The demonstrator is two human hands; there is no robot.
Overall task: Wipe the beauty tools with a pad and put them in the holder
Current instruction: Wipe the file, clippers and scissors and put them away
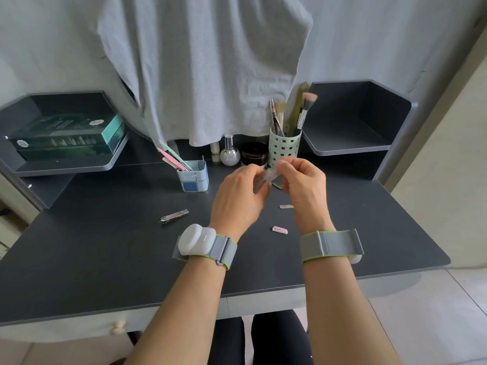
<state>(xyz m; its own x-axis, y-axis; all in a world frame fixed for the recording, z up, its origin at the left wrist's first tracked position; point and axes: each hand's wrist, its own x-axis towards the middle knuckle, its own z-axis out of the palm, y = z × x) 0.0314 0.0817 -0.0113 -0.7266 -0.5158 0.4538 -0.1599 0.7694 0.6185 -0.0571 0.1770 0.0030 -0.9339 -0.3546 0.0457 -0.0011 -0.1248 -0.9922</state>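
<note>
Holding both hands raised together over the middle of the dark desk [105,248], we are pinching a small pale thing [269,175] between them. Our left hand [238,196] is curled with its fingers bent in toward it; our right hand [303,185] is closing thumb and forefinger on its upper end. It is blurred and mostly covered, so we cannot tell whether it is a pad or a tool; its long axis seems to be running from lower left to upper right.

The blue holder [193,176] is standing left of our hands, well apart from them. Pink and mint files [172,156] are leaning in it, their free ends pointing up and to the left. A green perforated cup [284,150] is standing just behind our hands, with brushes [305,109] rising upright from it, bristles up.

A nail clipper [174,216] is lying flat on the desk to the left of our left wrist, its long axis running lower left to upper right. A small pink comb-like piece [279,229] is lying between our wrists, pointing roughly left to right. A pale strip [286,206] is lying beside our right hand, also left to right.

Both wrists are wearing grey bands [330,245].
</note>
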